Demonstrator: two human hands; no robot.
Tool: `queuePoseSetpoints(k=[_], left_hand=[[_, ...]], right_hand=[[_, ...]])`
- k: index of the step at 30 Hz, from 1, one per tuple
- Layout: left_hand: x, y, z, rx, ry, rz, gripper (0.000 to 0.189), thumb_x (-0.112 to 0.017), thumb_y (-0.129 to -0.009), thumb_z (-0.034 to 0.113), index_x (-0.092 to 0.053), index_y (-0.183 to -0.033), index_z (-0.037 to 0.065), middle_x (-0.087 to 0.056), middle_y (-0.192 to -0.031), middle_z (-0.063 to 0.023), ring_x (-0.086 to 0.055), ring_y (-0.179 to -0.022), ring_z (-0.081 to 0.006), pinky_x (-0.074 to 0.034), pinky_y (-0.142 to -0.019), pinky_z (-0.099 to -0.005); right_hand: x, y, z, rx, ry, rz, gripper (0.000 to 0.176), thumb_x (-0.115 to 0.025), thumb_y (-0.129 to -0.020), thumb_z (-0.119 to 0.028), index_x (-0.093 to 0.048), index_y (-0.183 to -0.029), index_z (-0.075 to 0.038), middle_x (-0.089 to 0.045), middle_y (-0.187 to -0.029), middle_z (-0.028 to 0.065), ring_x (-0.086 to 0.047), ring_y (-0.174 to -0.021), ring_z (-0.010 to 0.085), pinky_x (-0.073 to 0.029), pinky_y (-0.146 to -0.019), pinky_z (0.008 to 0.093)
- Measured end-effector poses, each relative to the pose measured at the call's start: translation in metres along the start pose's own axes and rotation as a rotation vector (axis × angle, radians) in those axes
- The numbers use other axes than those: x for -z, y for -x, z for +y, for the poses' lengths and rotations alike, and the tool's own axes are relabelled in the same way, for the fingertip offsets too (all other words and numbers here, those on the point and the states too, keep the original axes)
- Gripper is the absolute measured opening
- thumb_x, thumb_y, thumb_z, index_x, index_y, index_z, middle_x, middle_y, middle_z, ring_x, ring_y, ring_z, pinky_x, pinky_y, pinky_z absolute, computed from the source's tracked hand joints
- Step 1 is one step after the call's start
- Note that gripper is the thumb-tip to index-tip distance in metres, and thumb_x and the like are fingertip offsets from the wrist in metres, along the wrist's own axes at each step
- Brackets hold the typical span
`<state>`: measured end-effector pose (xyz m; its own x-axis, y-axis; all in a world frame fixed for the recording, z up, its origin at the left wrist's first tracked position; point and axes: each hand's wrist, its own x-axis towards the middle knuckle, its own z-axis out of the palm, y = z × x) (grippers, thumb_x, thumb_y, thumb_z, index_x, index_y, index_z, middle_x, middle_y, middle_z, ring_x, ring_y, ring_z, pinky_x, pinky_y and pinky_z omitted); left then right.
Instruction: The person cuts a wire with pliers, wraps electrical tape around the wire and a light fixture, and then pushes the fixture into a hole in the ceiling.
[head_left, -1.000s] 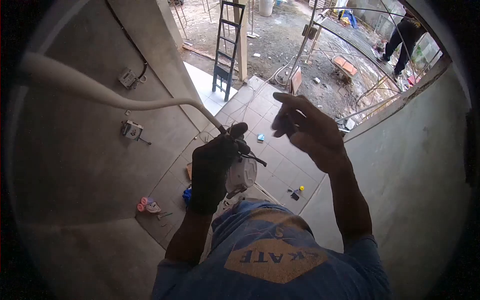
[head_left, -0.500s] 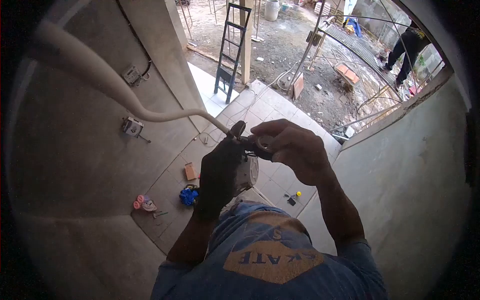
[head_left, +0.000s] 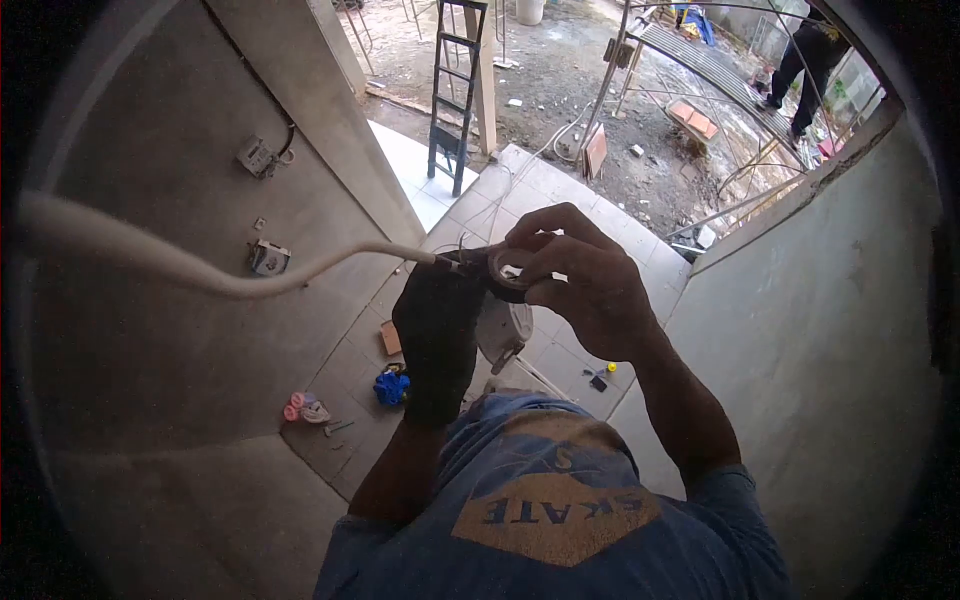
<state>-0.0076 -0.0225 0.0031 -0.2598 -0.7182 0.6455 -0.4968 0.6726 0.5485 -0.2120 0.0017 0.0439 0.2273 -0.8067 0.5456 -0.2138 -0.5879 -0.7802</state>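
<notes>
My left hand (head_left: 437, 325), in a dark glove, is closed round the end of a pale cable (head_left: 330, 265) that comes in from the left. Thin wires stick up by its fingertips. Bare and bent at the fingers, my right hand (head_left: 590, 285) grips a roll of black tape (head_left: 508, 272) right beside the cable end. The two hands nearly meet in front of my chest. Below the tape a round whitish fixture (head_left: 503, 328) shows, partly hidden by my left hand; what holds it cannot be made out.
Wall boxes (head_left: 257, 157) (head_left: 268, 258) sit on the left wall. A black ladder (head_left: 455, 105) leans at a post beyond the tiled floor (head_left: 545, 190). A blue bundle (head_left: 391, 387) and a brick (head_left: 390, 338) lie below. Outside, a person (head_left: 803, 72) stands on a plank by scaffolding.
The tape roll has turned so its ring faces me more, and the cable's bend has dropped lower. The view has shifted slightly, and both hands remain close together.
</notes>
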Motion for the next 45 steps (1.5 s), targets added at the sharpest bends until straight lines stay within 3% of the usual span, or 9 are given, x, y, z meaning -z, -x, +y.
queuePoseSetpoints(k=[4, 6, 9, 22, 28, 33, 37, 40, 45], left_hand=[[-0.004, 0.001, -0.004, 0.156, 0.146, -0.016, 0.025, -0.074, -0.088, 0.005, -0.071, -0.113, 0.003, -0.07, -0.102, -0.0153, -0.07, -0.096, -0.0293, -0.058, -0.081, -0.0391], [-0.003, -0.001, -0.008, -0.24, -0.225, 0.087, 0.027, -0.074, -0.085, 0.004, -0.072, -0.112, 0.002, -0.071, -0.1, -0.015, -0.071, -0.094, -0.0282, -0.059, -0.08, -0.0388], [0.001, -0.003, 0.004, 0.051, -0.065, -0.039, 0.014, -0.068, -0.096, 0.006, -0.074, -0.108, 0.003, -0.074, -0.103, -0.0134, -0.073, -0.096, -0.0249, -0.059, -0.088, -0.0364], [0.03, -0.015, 0.019, -0.059, -0.037, -0.181, 0.037, -0.071, -0.085, -0.004, -0.071, -0.122, 0.0, -0.076, -0.112, -0.0183, -0.076, -0.089, -0.0257, -0.062, -0.079, -0.0365], [0.027, -0.002, 0.018, 0.371, 0.516, -0.266, 0.039, -0.065, -0.094, -0.003, -0.067, -0.132, -0.001, -0.073, -0.114, -0.0187, -0.073, -0.092, -0.0212, -0.059, -0.076, -0.0342], [0.009, -0.01, 0.012, 0.025, 0.33, 0.047, 0.022, -0.062, -0.097, 0.002, -0.071, -0.115, -0.006, -0.072, -0.107, -0.0167, -0.068, -0.083, -0.0186, -0.055, -0.07, -0.0323], [0.012, -0.01, 0.005, 0.08, 0.204, 0.043, 0.016, -0.06, -0.098, 0.001, -0.072, -0.108, -0.004, -0.072, -0.098, -0.0146, -0.068, -0.079, -0.02, -0.054, -0.067, -0.0339], [0.014, -0.021, 0.013, -0.061, -0.073, 0.038, 0.013, -0.064, -0.097, 0.01, -0.069, -0.105, 0.001, -0.074, -0.099, -0.0145, -0.074, -0.091, -0.0259, -0.057, -0.085, -0.0403], [0.006, -0.013, -0.006, 0.038, -0.057, 0.107, 0.011, -0.063, -0.098, 0.012, -0.068, -0.095, 0.002, -0.074, -0.098, -0.0131, -0.072, -0.091, -0.0245, -0.056, -0.089, -0.0393]], right_hand=[[-0.002, 0.0, -0.005, -0.016, 0.004, 0.026, 0.011, -0.075, -0.091, -0.005, -0.065, -0.098, -0.005, -0.061, -0.122, 0.0141, -0.065, -0.114, 0.0283, -0.056, -0.094, 0.0442], [-0.003, -0.001, -0.005, 0.014, -0.001, 0.012, 0.012, -0.075, -0.09, -0.005, -0.066, -0.098, -0.005, -0.061, -0.122, 0.0145, -0.064, -0.114, 0.029, -0.056, -0.093, 0.0444], [-0.003, -0.003, -0.007, 0.005, 0.006, 0.016, 0.013, -0.076, -0.09, -0.005, -0.066, -0.098, -0.005, -0.062, -0.119, 0.0152, -0.064, -0.113, 0.0297, -0.056, -0.092, 0.0444], [-0.004, -0.013, -0.033, 0.17, 0.229, 0.076, 0.014, -0.078, -0.087, -0.006, -0.068, -0.097, -0.002, -0.064, -0.111, 0.0143, -0.067, -0.102, 0.0281, -0.057, -0.084, 0.0398], [-0.001, -0.014, -0.03, 0.203, 0.201, 0.068, 0.013, -0.076, -0.088, -0.007, -0.067, -0.097, -0.004, -0.064, -0.11, 0.0155, -0.068, -0.099, 0.0289, -0.057, -0.082, 0.0407], [-0.012, -0.012, -0.026, 0.242, 0.275, 0.055, 0.016, -0.081, -0.083, -0.003, -0.073, -0.097, -0.007, -0.062, -0.115, 0.0164, -0.07, -0.105, 0.0296, -0.062, -0.088, 0.0401], [-0.024, -0.012, -0.031, 0.227, 0.162, 0.112, 0.019, -0.083, -0.081, -0.002, -0.075, -0.097, -0.007, -0.057, -0.12, 0.0178, -0.07, -0.107, 0.0317, -0.062, -0.095, 0.0416], [-0.034, -0.01, -0.035, 0.174, 0.28, 0.134, 0.018, -0.083, -0.081, -0.001, -0.074, -0.097, -0.005, -0.053, -0.124, 0.0185, -0.069, -0.108, 0.0328, -0.061, -0.099, 0.0444], [-0.023, -0.015, -0.042, 0.058, 0.302, 0.202, 0.018, -0.084, -0.077, 0.002, -0.07, -0.087, -0.004, -0.061, -0.106, 0.0151, -0.068, -0.096, 0.0269, -0.059, -0.078, 0.0359]])
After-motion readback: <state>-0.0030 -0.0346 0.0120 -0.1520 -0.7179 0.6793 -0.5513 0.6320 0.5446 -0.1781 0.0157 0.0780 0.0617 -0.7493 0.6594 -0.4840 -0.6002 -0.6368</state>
